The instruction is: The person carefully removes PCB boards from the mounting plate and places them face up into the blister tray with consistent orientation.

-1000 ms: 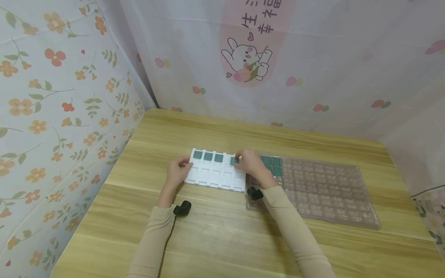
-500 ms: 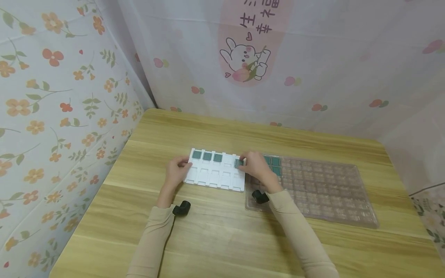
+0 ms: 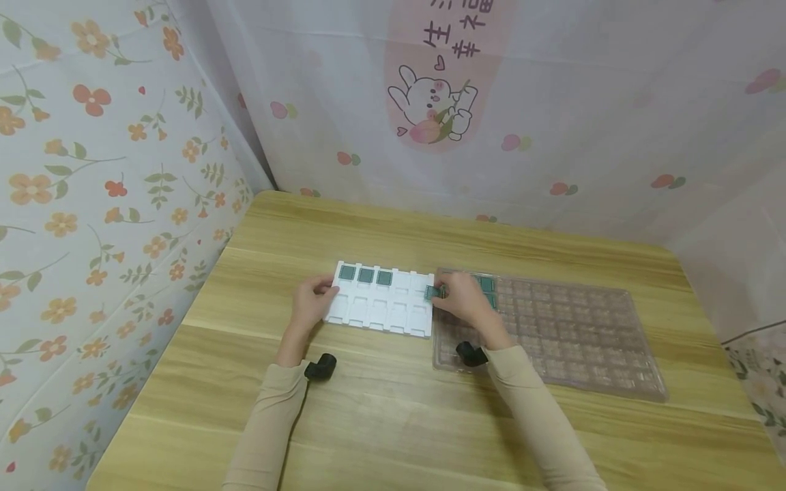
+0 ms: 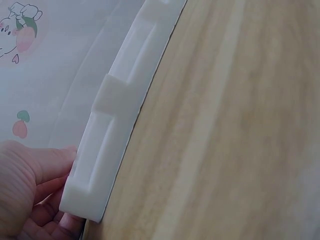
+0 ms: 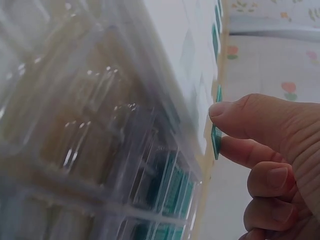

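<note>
Green chip [image 3: 431, 292]: I see the right hand [image 3: 464, 299] pinching it, thumb against finger, while the left hand [image 3: 310, 301] grips the white tray [image 3: 379, 316], fingers curled.

The white tray [image 3: 379, 315] holds three square green chips [image 3: 366, 275] in its far row; a pinched chip [image 3: 431, 293] is above its right edge, the clear tray [image 3: 577, 334] rightward.

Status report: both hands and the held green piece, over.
Left hand holds white tray at left end. Right hand pinches green piece near tray's right end. No obstruction seen.
</note>
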`<state>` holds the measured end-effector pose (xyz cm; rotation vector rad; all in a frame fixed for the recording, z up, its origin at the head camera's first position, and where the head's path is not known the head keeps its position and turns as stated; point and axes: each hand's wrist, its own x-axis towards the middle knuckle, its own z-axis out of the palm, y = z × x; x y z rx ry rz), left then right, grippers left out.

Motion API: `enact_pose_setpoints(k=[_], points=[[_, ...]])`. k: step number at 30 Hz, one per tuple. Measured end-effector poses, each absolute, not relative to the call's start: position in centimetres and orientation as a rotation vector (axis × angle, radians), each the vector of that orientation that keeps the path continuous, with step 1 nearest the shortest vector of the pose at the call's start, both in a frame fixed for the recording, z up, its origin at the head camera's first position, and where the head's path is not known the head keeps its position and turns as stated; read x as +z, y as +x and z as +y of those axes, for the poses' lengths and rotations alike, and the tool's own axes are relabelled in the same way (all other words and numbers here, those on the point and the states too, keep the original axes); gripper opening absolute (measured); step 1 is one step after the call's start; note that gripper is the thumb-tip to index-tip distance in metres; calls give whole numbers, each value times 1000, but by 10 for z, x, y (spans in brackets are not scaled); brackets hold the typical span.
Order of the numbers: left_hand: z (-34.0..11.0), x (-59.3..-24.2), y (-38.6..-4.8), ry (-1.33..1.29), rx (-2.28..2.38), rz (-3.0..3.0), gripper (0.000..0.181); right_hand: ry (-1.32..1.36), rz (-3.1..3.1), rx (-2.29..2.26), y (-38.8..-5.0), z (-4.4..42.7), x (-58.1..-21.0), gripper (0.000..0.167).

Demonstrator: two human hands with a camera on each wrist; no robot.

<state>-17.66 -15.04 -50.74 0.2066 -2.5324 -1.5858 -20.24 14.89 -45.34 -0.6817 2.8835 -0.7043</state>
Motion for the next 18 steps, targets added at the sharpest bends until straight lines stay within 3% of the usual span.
enact_pose_setpoints(k=[18], points=[[-152, -510, -177, 195, -1593, -2532, 26, -595, 2854, -724, -184, 170, -455, 25]])
